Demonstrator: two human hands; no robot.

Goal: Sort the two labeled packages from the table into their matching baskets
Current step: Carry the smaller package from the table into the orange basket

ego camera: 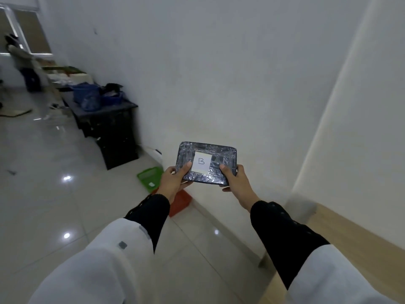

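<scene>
A flat black package wrapped in shiny tape carries a white label with the letter B. I hold it level in front of me with both hands. My left hand grips its left near corner, thumb on top beside the label. My right hand grips the right near corner, thumb on top. On the floor below stand a green basket with a small white tag and an orange-red basket, partly hidden behind my left hand and sleeve. Only this one package is in view.
A white wall runs straight ahead, close behind the baskets. A wooden table edge shows at the right. A black crate stack with blue bags stands at the left along the wall. A person stands far back left. Glossy tiled floor spreads to the left.
</scene>
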